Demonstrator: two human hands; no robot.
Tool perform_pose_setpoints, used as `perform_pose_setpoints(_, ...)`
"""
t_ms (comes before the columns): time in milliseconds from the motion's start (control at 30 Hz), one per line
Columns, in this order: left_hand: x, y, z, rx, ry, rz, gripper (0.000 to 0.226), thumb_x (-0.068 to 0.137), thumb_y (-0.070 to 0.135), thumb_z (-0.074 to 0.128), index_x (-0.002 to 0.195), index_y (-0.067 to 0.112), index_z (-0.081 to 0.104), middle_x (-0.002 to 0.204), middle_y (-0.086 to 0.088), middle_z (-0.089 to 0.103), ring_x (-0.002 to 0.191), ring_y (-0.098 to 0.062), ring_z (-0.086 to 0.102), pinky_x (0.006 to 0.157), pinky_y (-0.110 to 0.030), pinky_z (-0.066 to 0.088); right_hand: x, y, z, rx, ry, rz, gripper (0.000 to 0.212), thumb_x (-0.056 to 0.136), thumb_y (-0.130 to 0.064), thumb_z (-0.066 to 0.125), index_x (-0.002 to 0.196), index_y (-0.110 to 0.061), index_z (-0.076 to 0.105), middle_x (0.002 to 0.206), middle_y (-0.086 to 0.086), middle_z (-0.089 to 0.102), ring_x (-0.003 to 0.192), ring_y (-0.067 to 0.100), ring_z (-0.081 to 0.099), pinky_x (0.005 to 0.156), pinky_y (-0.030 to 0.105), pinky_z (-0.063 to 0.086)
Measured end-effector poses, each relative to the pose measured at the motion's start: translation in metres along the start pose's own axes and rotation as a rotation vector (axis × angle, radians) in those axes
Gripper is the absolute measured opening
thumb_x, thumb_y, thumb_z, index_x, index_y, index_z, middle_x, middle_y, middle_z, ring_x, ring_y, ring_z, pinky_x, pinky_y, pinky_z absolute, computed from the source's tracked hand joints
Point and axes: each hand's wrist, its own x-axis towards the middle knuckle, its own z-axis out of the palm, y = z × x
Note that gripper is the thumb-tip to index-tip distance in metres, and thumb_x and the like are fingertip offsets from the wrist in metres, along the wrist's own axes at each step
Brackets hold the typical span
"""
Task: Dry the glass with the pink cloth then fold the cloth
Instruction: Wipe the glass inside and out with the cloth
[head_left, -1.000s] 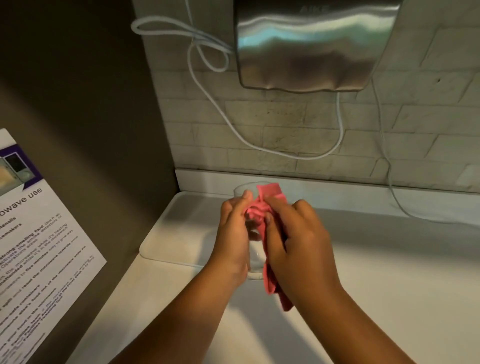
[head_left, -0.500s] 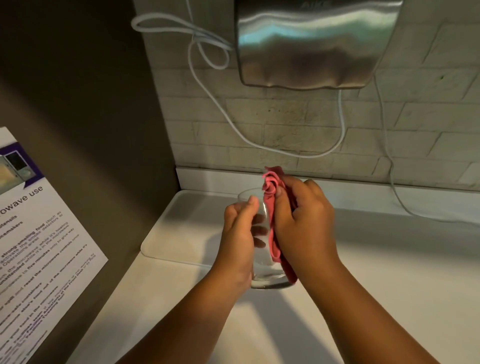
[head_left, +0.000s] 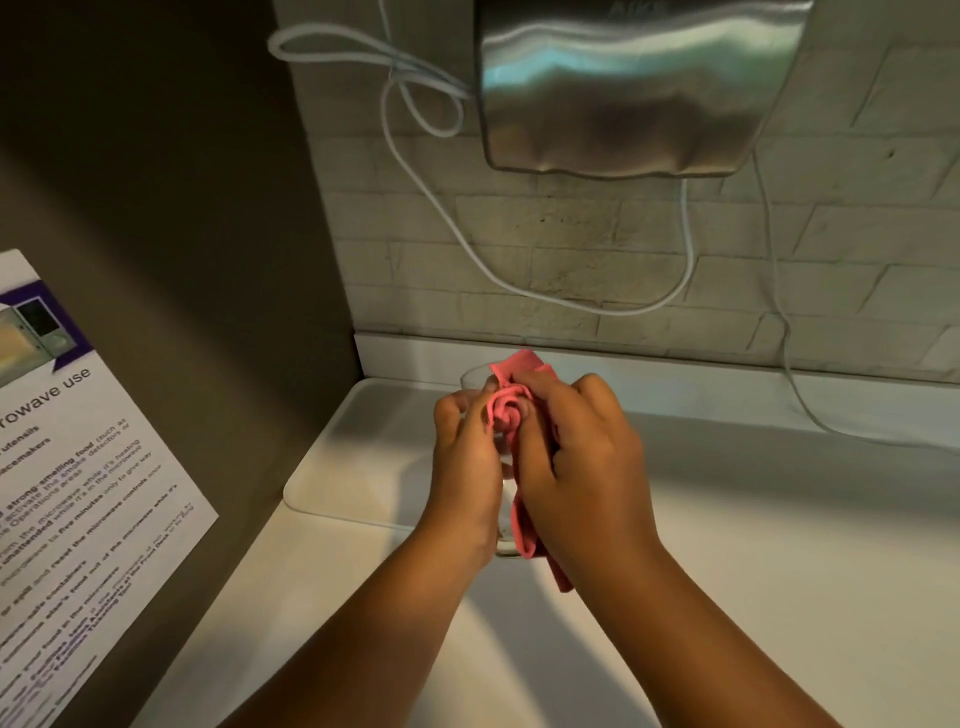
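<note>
Glass (head_left: 474, 376): clear tumbler, held up over the white counter (head_left: 779, 545), just in front of the tray; mostly hidden betw. both hands. Far rim shows above the L fingers, base peeks out below at approx. wrist level.
L hand (head_left: 464, 467): fingers curled round the glass's left side, thumb up near the rim; grips it. Back of hand faces cam.
R hand (head_left: 584, 467): fingers curled over the pink cloth (head_left: 506, 410), pressing it against the glass's right side and rim. Holds cloth, not bare glass as far as visible.
Cloth detail: bunched in a swirl at the glass mouth w/ one corner sticking up past the rim; a tail hangs down under the R palm, past the glass base. Unfolded, crumpled.
Inside of glass: can't tell how far the cloth goes in, hands block it.
Tray (head_left: 363, 441): shallow white tray on the counter, back-left corner, against the backsplash; sits behind and left of the hands.
Wall: pale brick tile; stainless hand dryer (head_left: 634, 88) mounted top centre, directly above the hands.
Cable (head_left: 441, 208): white cord loops from the dryer's left, sags across the tile; 2nd run drops on the right to the counter.
Poster (head_left: 78, 467): microwave-use notice on the dark side panel at left, tilted in view; small print not legible.
</note>
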Motion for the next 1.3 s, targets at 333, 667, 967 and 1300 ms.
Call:
perform_pose_setpoints(333,0.002,0.002,0.007,0.083,0.056,0.068,0.067,0.070,0.069,0.065,0.116,0.021,0.058,0.105,-0.010,0.077,0.092,-0.029,0.073,0.075,-0.040,0.054,0.007,0.015,-0.005,0.087,0.120,0.048,0.025,0.097,-0.020,0.058,0.120,-0.025,0.066,0.087,-0.006,0.054,0.077,0.003,0.053,0.067,0.006,0.039)
perform_pose_setpoints(667,0.004,-0.002,0.006,0.078,0.013,0.037,0.047,0.080,0.053,0.064,0.116,0.023,0.058,0.091,0.002,0.079,0.088,-0.017,0.075,0.076,-0.040,0.056,-0.002,0.013,-0.005,0.091,0.081,-0.006,0.027,0.097,-0.020,0.057,0.123,-0.023,0.065,0.089,-0.009,0.051,0.078,0.001,0.052,0.066,0.005,0.037)
perform_pose_setpoints(967,-0.010,0.002,0.007,0.000,0.005,0.053,0.064,0.070,0.064,0.067,0.114,0.018,0.060,0.102,-0.018,0.070,0.087,-0.029,0.066,0.074,-0.044,0.047,0.021,0.025,-0.008,0.286,0.189,0.217,0.018,0.096,-0.019,0.061,0.110,-0.021,0.072,0.094,-0.007,0.066,0.088,-0.001,0.061,0.071,0.011,0.045)
perform_pose_setpoints(1300,0.010,0.014,-0.018,-0.146,-0.083,-0.049,0.044,0.101,0.047,0.051,0.116,0.009,0.066,0.091,-0.013,0.077,0.071,-0.023,0.072,0.064,-0.036,0.055,0.004,0.021,-0.042,0.831,0.250,0.407,0.016,0.096,-0.022,0.065,0.101,-0.031,0.076,0.090,-0.005,0.075,0.077,0.010,0.066,0.066,0.025,0.055)
